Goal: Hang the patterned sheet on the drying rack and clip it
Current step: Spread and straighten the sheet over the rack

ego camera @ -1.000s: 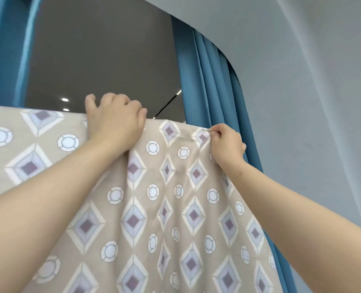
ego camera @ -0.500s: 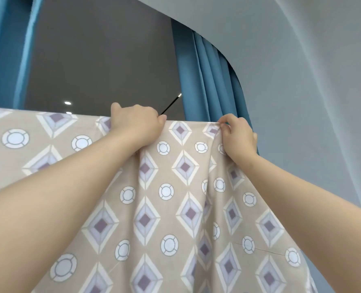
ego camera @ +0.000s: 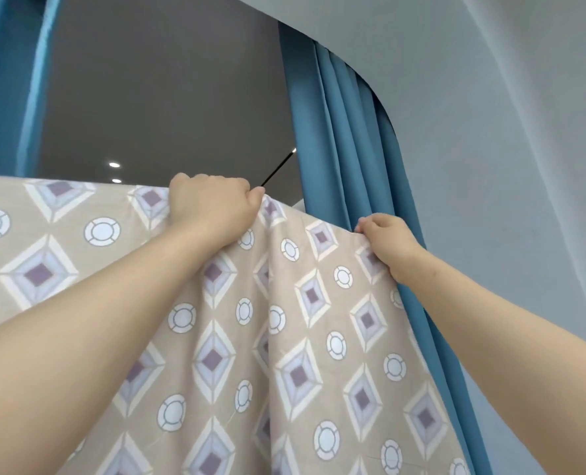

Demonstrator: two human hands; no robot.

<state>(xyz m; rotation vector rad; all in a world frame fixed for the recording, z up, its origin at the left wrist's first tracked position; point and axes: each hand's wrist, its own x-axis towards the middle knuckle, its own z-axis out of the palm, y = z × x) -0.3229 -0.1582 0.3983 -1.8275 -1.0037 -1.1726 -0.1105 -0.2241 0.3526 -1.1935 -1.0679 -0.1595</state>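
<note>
The patterned sheet, beige with purple diamonds and white rings, hangs in front of me and fills the lower view. Its top edge runs level from the left to my left hand, which is closed over that edge with the fingers curled behind. From there the edge slopes down to my right hand, which pinches the sheet's upper right corner. Vertical folds fall between the two hands. The drying rack's bar is hidden under the sheet; a small pale bit shows behind the edge. No clip is in sight.
A blue curtain hangs just behind the right hand, and another blue curtain hangs at the far left. Between them is a dark window with reflected lights. A pale grey wall stands on the right.
Both hands have slid to the right along the top edge with the sheet. The right hand now sits lower, in front of the blue curtain, and the edge between the hands slopes down.
</note>
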